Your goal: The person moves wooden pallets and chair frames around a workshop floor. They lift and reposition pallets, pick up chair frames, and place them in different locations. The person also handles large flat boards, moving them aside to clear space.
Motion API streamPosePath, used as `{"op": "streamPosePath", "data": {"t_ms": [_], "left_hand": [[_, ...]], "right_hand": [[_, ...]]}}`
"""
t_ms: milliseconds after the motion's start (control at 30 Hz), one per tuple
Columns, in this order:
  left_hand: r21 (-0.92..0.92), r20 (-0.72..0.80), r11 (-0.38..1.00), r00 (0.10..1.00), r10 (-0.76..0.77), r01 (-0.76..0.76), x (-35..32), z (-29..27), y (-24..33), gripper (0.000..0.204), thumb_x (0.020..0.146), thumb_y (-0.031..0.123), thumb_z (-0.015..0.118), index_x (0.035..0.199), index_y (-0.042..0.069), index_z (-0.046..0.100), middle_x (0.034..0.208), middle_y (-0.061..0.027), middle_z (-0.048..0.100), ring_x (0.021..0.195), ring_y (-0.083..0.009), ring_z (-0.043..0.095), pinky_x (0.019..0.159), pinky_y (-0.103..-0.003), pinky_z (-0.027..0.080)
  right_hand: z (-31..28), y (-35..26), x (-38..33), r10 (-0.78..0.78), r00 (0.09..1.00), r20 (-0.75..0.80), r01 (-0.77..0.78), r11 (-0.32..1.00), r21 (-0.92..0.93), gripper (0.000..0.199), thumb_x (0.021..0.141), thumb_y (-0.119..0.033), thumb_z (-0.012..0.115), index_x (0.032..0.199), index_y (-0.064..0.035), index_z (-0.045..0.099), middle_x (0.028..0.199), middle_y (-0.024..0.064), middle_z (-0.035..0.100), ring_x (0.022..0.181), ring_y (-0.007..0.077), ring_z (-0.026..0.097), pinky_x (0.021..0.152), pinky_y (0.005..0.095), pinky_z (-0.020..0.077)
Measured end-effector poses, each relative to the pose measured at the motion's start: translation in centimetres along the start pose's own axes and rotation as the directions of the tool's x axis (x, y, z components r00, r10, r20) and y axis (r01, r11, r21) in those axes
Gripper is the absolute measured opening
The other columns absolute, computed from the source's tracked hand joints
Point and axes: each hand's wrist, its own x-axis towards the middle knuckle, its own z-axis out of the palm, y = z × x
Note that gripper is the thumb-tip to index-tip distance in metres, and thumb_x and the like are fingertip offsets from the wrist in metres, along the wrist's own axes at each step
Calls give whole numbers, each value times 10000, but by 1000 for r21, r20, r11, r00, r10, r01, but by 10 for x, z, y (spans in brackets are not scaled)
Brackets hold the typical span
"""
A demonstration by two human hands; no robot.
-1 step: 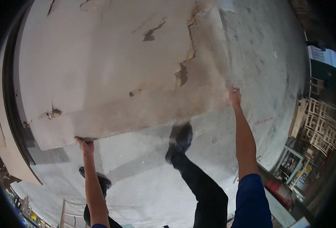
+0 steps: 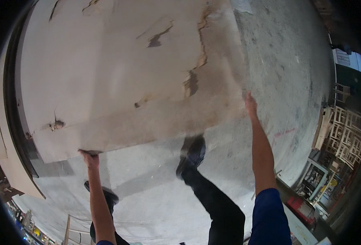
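Observation:
A large, flat light-brown wooden sheet (image 2: 119, 77) spreads in front of me, marked with cracks, dark gaps and a knot. My left hand (image 2: 91, 159) is closed around its near edge, towards the left. At the near right corner, my right hand (image 2: 251, 104) grips the side edge. Both arms reach well forward, held wide apart. The fingers are partly hidden by the sheet. My shod feet (image 2: 194, 153) stand just short of the near edge, the right one farther forward. Whether the sheet rests on something beneath I cannot tell.
Grey concrete floor (image 2: 288, 69) shows to the right and below. Curved by the lens, a pale board with a dark edge (image 2: 13, 159) stands at the left. Stacked wooden pallets (image 2: 345, 132), a red object (image 2: 301, 207) and a metal-framed rack (image 2: 313, 175) line the right.
The sheet and its cracks sit slightly farther left and lower in the picture. Both hands keep their hold, and my arms have shifted a little left with it.

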Motion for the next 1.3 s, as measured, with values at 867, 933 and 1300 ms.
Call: {"op": "streamPosePath", "data": {"t_ms": [867, 933, 1300], "left_hand": [[-25, -248, 970, 941, 230, -243, 24, -34, 30, 649, 915, 558, 308, 1217, 10, 480, 1186, -100, 544, 1046, -266, 545, 864, -395, 465], [252, -534, 948, 790, 303, -194, 38, -23, 39, 681, 913, 568, 301, 1202, -21, 484, 1146, -119, 564, 1017, -265, 562, 836, -388, 475], [410, -555, 911, 781, 288, -45, 49, -41, 30, 684, 894, 604, 301, 1183, 21, 510, 1120, -109, 577, 1010, -260, 559, 841, -400, 477]], "right_hand": [[52, 64, -70, 150, 988, 38, -149, 989, -6, 675, 932, -530, 285, 1088, 72, 549, 787, 186, 645, 709, 359, 615, 610, 445, 458], [59, 105, -53, -53, 993, -108, 44, 996, -83, 785, 906, -598, 251, 924, 106, 595, 831, 244, 635, 794, 391, 600, 688, 459, 446], [54, 115, -51, -83, 996, -36, 80, 993, -86, 628, 920, -484, 344, 1045, 96, 549, 959, 280, 606, 874, 407, 580, 773, 475, 440]]}}
